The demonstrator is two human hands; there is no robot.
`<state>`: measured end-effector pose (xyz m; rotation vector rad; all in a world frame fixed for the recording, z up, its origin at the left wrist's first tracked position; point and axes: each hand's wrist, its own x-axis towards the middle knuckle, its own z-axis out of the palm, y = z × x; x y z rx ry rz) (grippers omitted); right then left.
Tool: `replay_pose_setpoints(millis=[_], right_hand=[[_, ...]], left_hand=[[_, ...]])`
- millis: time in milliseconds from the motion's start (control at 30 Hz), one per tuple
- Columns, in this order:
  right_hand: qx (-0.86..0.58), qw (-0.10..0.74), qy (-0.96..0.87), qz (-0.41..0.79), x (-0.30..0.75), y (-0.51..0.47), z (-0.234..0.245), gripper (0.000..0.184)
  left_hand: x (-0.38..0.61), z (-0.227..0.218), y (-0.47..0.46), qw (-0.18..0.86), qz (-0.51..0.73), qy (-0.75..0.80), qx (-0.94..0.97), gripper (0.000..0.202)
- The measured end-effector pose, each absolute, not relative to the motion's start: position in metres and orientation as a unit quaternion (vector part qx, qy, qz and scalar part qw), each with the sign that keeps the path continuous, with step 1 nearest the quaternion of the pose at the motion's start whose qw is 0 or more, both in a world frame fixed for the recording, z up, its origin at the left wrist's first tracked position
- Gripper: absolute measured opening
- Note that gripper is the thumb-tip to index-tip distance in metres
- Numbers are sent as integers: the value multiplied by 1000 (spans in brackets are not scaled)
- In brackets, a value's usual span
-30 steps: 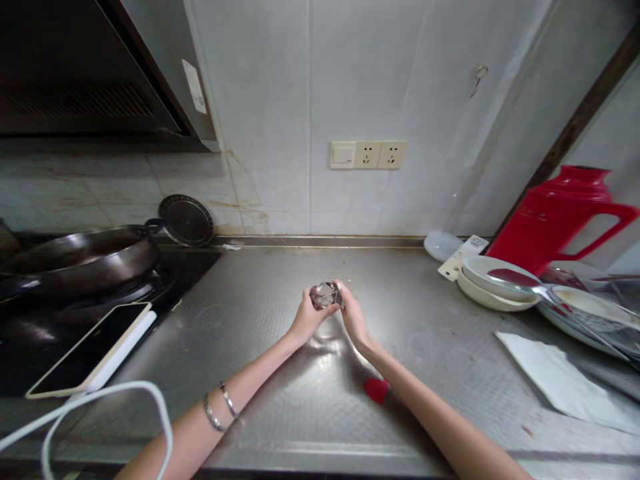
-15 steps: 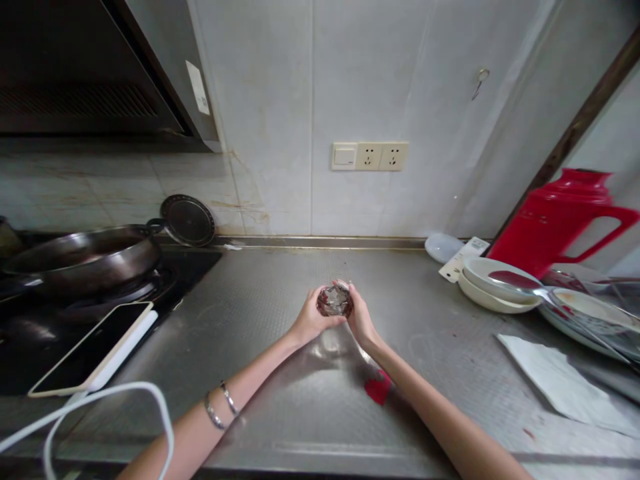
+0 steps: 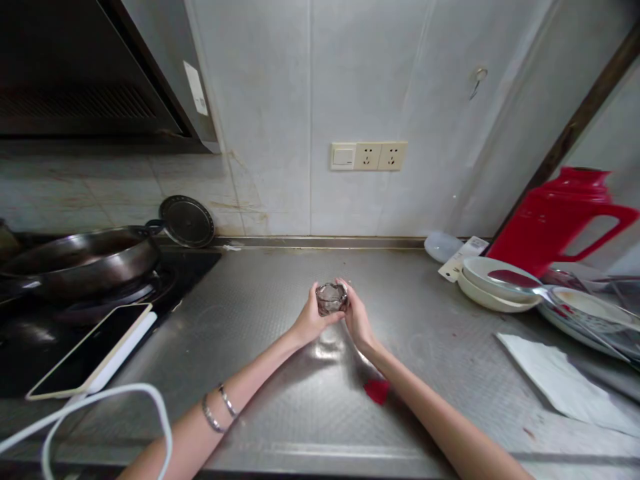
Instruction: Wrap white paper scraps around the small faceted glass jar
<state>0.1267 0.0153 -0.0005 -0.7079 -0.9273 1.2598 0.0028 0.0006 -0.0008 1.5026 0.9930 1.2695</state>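
Note:
Both hands are closed around a small tinted glass bowl with a scalloped rim, over the middle of the steel counter. My left hand wraps its left and near side, thumb along the front. On the right side, my right hand grips it with the fingers curled behind. The bowl's opening faces up and its far underside is hidden. A red scrap lies on the counter beside my right forearm.
At left, a steel pan sits on the black stove, with a phone and white cable nearer. To the right are stacked white bowls, a red thermos jug, plates with a ladle, and a white tissue.
The glass bowl has tilted in my hands, so its scalloped rim and side show where a star-like pattern faced me before. Both hands have shifted slightly left.

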Motion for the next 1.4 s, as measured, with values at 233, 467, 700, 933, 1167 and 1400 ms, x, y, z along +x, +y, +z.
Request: replay_pose_setpoints(millis=[233,467,700,933,1167,1400], right_hand=[[-303,624,-338,636,134,13,18,44],[-291,618,-351,641,128,2,22,43],[-288,658,-391,576,118,6,7,39],[-327,651,-427,535,120,12,-3,40],[-334,653,-369,571,136,19,9,43],[-323,631,-386,590,125,12,4,41]], left_hand=[[4,2,-3,477,500,377,617,96],[2,11,-5,462,502,369,631,76],[2,11,-1,344,560,474,586,72],[2,9,0,355,530,483,600,81],[3,11,-5,459,486,371,645,84],[-6,17,-1,338,484,424,687,72]])
